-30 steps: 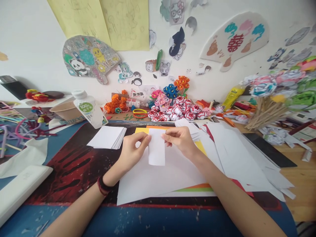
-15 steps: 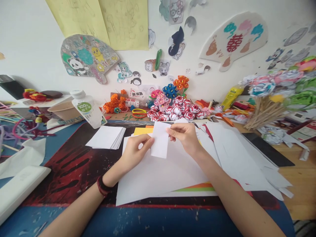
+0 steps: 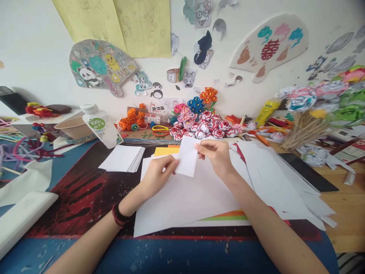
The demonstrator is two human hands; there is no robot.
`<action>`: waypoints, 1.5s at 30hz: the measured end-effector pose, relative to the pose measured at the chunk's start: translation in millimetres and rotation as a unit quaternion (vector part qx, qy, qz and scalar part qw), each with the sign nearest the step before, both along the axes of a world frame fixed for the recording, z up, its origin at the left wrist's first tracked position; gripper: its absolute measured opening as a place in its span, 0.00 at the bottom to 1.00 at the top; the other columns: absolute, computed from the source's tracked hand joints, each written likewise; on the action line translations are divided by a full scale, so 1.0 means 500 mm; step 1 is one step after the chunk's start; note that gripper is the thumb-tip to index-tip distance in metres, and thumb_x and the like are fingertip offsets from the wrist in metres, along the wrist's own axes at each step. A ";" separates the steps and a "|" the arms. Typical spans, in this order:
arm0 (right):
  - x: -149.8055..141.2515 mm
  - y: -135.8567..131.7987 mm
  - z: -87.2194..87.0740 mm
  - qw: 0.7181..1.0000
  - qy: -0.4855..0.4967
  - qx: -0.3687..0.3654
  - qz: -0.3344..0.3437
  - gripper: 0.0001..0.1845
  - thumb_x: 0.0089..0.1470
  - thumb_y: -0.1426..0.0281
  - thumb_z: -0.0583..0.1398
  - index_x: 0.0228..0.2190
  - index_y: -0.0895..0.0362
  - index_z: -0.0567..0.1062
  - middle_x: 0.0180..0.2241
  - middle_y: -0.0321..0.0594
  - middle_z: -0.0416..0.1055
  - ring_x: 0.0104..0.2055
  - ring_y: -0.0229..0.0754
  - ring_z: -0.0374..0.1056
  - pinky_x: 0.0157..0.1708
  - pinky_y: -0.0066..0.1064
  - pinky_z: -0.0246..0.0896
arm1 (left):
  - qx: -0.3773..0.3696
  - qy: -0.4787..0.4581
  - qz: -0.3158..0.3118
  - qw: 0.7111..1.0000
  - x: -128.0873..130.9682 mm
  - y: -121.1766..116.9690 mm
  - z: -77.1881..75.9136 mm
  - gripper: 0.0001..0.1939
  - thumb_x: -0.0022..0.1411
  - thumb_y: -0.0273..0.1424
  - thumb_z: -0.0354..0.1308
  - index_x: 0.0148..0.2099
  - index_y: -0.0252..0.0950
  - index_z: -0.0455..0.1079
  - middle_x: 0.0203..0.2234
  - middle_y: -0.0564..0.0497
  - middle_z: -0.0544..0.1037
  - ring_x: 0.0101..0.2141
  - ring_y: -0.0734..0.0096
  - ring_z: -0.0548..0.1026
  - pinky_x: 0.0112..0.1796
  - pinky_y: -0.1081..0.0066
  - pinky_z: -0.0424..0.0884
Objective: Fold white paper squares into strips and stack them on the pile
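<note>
A small white rectangle of paper is held up, slightly tilted, between my two hands. My left hand pinches its lower left edge between thumb and fingers. At its upper right edge, my right hand grips it the same way. Below lie large white sheets, with yellow, orange and green paper edges showing from under them. To the left of my left hand, a stack of white paper pieces rests on the dark red and black mat.
A white bottle stands at the back left. Red-and-white paper flowers line the wall side. More white sheets and a black flat object lie to the right, near flowers on sticks. A white case sits front left.
The small paper has risen a little and tilted clockwise, its top moving right. Both hands keep their pinch, with the right hand shifted slightly right.
</note>
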State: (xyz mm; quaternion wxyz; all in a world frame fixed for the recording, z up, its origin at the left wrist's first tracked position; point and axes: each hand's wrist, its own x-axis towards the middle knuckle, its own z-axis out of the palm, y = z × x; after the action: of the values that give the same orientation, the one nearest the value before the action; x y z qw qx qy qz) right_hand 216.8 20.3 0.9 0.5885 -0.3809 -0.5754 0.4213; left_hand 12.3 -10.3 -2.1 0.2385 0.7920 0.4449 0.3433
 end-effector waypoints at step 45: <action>-0.018 0.008 -0.019 0.985 -0.063 -0.096 0.129 0.15 0.45 0.61 0.66 0.32 0.61 0.79 0.28 0.41 0.76 0.27 0.39 0.71 0.28 0.29 0.67 | -0.028 -0.041 0.032 0.998 -0.009 0.007 0.005 0.13 0.66 0.35 0.48 0.32 0.34 0.69 0.25 0.53 0.72 0.27 0.73 0.67 0.29 0.74 0.61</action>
State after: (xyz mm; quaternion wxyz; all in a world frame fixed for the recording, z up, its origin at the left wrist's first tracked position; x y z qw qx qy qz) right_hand 207.8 24.3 -8.4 0.4523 -0.3839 -0.6128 0.5220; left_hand 8.0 -6.8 0.6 0.2677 0.7556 0.4691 0.3706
